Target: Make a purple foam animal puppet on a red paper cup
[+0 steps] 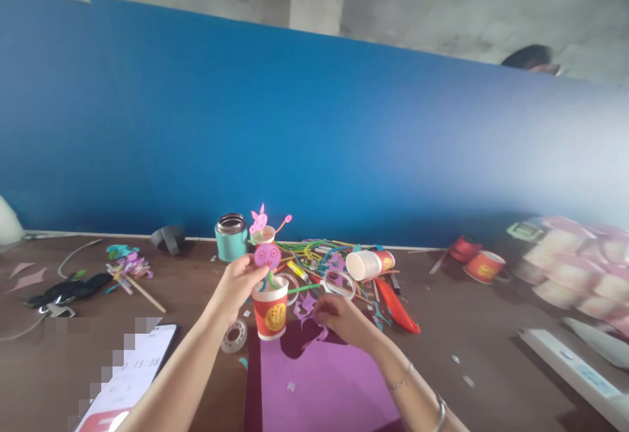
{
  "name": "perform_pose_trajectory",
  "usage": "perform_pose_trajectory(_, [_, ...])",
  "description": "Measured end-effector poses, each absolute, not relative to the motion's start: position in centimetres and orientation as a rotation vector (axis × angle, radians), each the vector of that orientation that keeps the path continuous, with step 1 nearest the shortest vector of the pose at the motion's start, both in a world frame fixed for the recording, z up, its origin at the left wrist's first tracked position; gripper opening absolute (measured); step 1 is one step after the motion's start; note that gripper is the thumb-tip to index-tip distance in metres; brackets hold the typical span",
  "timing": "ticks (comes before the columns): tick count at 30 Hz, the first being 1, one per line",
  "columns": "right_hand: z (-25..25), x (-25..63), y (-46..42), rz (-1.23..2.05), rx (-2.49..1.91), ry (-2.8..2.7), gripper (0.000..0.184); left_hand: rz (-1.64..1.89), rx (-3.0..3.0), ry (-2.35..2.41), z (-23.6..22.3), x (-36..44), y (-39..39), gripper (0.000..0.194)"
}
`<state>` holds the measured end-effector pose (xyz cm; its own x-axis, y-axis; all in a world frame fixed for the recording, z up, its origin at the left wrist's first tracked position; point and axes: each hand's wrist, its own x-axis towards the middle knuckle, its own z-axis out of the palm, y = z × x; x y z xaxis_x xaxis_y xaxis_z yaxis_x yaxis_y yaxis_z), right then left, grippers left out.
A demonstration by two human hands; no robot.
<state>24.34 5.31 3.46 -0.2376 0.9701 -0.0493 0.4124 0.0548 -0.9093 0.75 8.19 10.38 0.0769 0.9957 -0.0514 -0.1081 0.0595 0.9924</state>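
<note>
My left hand (243, 284) is closed on a pink paper disc (268, 257) with a face drawn on it. The disc tops a green stem rising from a red-and-white paper cup (270, 313), which stands upright just under my fingers. To the right, my right hand (343, 317) is low over the table with its fingers pinched at a purple paper scrap (305, 309). A purple paper sheet (327, 386) with a curved cut-out lies below both hands. Behind the front cup, another paper cup (265, 234) holds a pink paper figure (259, 221).
A teal jar (231, 238), colored stems (314, 252), stacked paper cups (366, 265) and a red balloon-like piece (399, 307) lie behind the hands. Tape roll (234, 336) and phone (140, 379) are left. A white power strip (570, 373) and blurred cups (570, 261) are right.
</note>
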Motion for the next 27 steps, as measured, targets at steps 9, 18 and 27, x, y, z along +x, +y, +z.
perform_pose_trajectory(9, [8.0, 24.7, 6.2, 1.061, -1.341, -1.131, 0.021, 1.028, 1.132, 1.028, 9.1, 2.9, 7.5, 0.031])
perform_pose_trajectory(18, [8.9, 21.5, 5.9, 1.201, -1.234, -1.209, 0.026, 1.029, 1.213, 0.966, 7.1, 4.1, 7.6, 0.029])
perform_pose_trajectory(27, [8.6, 22.8, 6.3, 1.114, -1.264, -1.203, 0.032, 1.13, 1.237, 1.152, 8.0, 4.1, 7.4, 0.032])
